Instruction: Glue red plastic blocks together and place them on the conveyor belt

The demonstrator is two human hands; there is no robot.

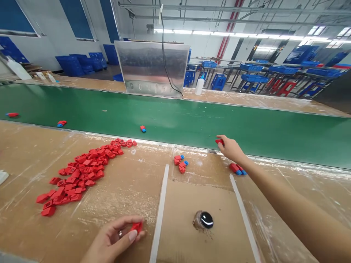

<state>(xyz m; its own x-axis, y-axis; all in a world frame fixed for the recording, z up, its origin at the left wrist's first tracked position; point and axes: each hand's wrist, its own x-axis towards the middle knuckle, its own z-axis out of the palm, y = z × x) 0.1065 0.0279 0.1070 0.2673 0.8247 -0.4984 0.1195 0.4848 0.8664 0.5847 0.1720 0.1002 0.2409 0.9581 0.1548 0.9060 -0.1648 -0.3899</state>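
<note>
My left hand (116, 237) pinches a small red plastic block (137, 227) above the brown worktop, left of a white tape strip. My right hand (229, 148) reaches out over the near edge of the green conveyor belt (186, 118), its fingers closed on a red plastic piece (219, 141). The fingers partly cover that piece. To the left spreads a large heap of loose red blocks (82, 170). Two red-and-blue pieces (182, 167) lie past the tape strip, and more red-and-blue pieces (237, 168) rest below my right wrist.
A small round jar with a black top (206, 220) stands between two white tape strips (159, 215). Red-and-blue pieces (143, 128) are spaced along the belt. Behind it are a metal panel (153, 67) and a white bottle (200, 86).
</note>
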